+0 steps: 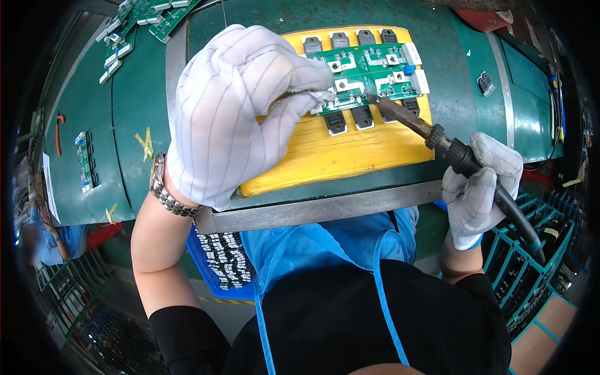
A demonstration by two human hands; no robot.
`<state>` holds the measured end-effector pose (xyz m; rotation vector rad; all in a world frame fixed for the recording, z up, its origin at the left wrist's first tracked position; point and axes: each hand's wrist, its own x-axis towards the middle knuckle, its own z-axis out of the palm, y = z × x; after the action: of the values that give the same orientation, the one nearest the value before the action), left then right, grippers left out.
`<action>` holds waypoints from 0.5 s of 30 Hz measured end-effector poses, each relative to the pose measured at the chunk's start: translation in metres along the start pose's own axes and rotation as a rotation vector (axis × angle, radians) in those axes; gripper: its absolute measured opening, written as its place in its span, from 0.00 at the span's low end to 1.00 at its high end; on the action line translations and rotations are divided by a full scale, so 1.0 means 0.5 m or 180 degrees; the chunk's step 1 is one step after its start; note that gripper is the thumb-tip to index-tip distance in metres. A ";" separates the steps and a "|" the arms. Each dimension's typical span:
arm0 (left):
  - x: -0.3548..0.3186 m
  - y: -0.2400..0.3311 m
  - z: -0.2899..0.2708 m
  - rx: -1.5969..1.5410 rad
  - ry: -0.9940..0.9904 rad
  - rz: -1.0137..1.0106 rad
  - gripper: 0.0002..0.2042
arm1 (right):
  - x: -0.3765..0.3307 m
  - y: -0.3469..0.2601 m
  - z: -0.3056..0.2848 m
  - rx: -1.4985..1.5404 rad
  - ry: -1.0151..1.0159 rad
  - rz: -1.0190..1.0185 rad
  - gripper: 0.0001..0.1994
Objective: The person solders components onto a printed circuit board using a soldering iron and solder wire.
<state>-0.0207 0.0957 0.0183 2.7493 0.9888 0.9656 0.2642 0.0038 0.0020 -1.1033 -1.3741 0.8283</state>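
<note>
My right hand point(481, 187), in a white glove, grips a soldering iron point(459, 156) by its dark handle. The iron's tip is at the lower edge of a green circuit board point(369, 72), near its middle. Black flat-bodied transistors point(362, 117) stick out along the board's upper and lower edges. My gloved left hand point(237, 106) is closed in a pinch at the board's left end. A thin solder wire point(224, 11) runs down into that hand from above; its end at the fingertips is too fine to make out. The board lies on a yellow block point(350, 147).
More green circuit boards point(119, 47) lie at the far left, and another small board point(84, 161) farther down. A black component point(485, 84) sits on the green bench at the right. Below the bench's metal edge point(325, 209) is a blue bin point(219, 262) of parts; green racks point(531, 262) stand right.
</note>
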 end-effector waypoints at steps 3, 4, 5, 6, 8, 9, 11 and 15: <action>0.000 0.002 0.002 -0.0017 -0.0003 0.0008 0.12 | 0.001 0.004 -0.002 0.0113 -0.0027 0.0034 0.17; 0.001 0.003 0.001 -0.0004 -0.0027 0.0015 0.12 | 0.004 0.006 -0.009 -0.0020 -0.0163 -0.0061 0.16; 0.002 0.003 0.001 0.0008 -0.0050 0.0023 0.12 | 0.006 0.007 -0.012 -0.0155 -0.0298 -0.0156 0.15; 0.002 0.006 0.002 0.0010 -0.0056 0.0021 0.12 | 0.003 0.005 -0.008 -0.0149 -0.0298 -0.0153 0.15; 0.002 0.010 0.007 -0.0031 -0.0045 -0.0035 0.13 | -0.003 -0.003 0.004 0.0071 0.0071 0.0149 0.15; -0.001 0.009 0.010 -0.0029 -0.0045 -0.0039 0.13 | -0.002 -0.004 0.005 0.0074 0.0067 0.0150 0.15; -0.005 0.004 0.015 0.0031 0.0065 0.0215 0.13 | 0.002 -0.005 0.006 -0.0013 -0.0016 0.0112 0.15; 0.000 0.012 0.018 0.0090 0.0088 0.0239 0.12 | 0.010 0.001 0.006 -0.0017 -0.0176 0.0027 0.15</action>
<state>-0.0123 0.0922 0.0126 2.8225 0.9164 1.0104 0.2618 0.0091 0.0027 -1.0982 -1.4191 0.8673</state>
